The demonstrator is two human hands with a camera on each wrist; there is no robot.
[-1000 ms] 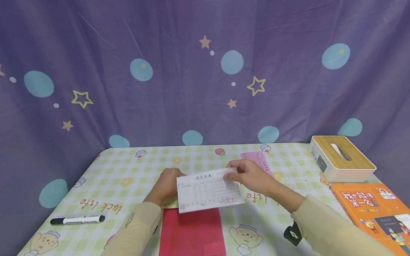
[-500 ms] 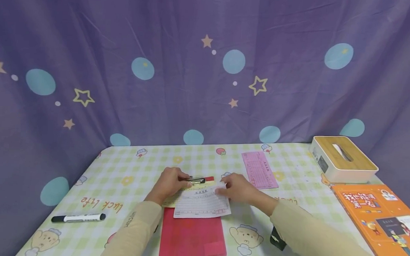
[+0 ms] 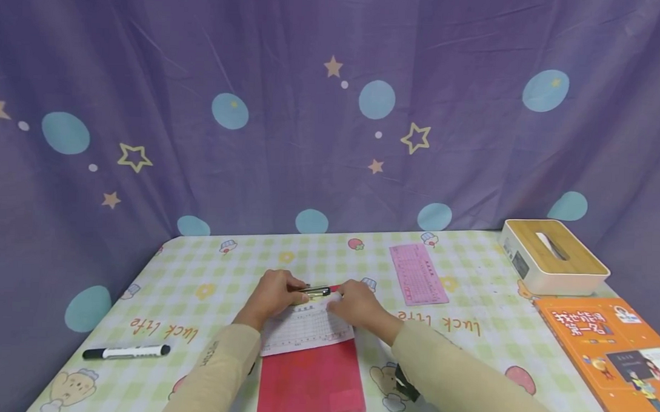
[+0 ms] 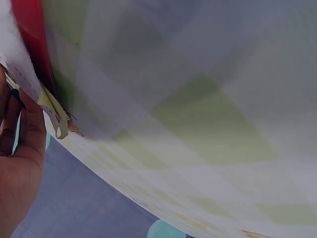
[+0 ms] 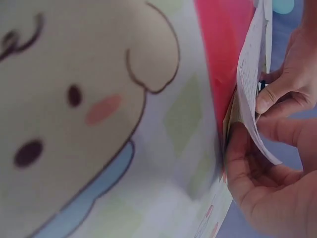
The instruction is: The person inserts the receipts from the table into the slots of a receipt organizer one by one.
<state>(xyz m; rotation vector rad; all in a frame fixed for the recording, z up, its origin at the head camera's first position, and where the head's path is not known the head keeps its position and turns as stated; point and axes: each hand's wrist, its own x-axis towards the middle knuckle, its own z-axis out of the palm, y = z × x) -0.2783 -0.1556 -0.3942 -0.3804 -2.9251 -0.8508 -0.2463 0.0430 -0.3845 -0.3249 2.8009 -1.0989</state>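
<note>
White paper (image 3: 303, 335) is being pinched at its far right corner by the right hand (image 3: 354, 304), over a red folder (image 3: 310, 381) whose metal clip (image 3: 318, 292) the left hand (image 3: 272, 298) is gripping. A pink slip (image 3: 419, 274) is lying farther right.

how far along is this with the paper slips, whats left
Looks done: a yellow slip already lies beneath the white one at the red board. In hand: the right hand pinches the white slip near the metal clip, which the left hand grips; whether the clip holds that slip isn't clear. Probably left: the pink slip, lying apart to the right.
</note>
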